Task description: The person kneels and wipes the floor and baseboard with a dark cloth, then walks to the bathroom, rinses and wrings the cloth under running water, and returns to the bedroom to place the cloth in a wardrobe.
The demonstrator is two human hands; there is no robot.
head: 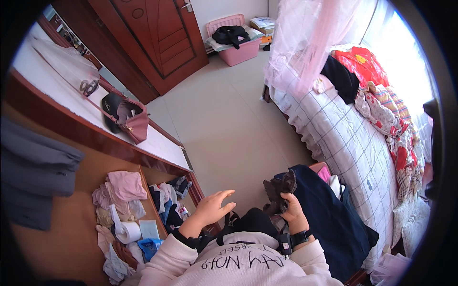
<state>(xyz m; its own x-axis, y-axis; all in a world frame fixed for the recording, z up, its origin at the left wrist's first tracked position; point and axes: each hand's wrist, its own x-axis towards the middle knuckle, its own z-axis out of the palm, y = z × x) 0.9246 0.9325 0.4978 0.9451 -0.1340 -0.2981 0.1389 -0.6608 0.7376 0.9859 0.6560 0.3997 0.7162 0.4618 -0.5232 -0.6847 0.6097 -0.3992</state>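
Note:
My right hand (293, 209) grips a crumpled dark brown piece of fabric (281, 191), perhaps a lacy undergarment or a sock. The cloth bunches up above my thumb, and its exact shape is unclear. Held out over the left side of my lap, my left hand (214, 207) is empty, with thumb and fingers apart. Just right of my right hand, a dark navy garment (322, 221) lies draped over a pink container (318, 166) with other clothes. On the left, a wardrobe shelf (61, 221) carries folded pink clothes (125, 187) and a toilet paper roll (128, 232).
A bed (350, 143) with clothes and a pink net (307, 53) runs along the right. A pink handbag (136, 121) rests on a white ledge at left. Ahead are a wooden door (157, 39) and a pink storage box (239, 52). Grey trousers (35, 168) hang in the wardrobe.

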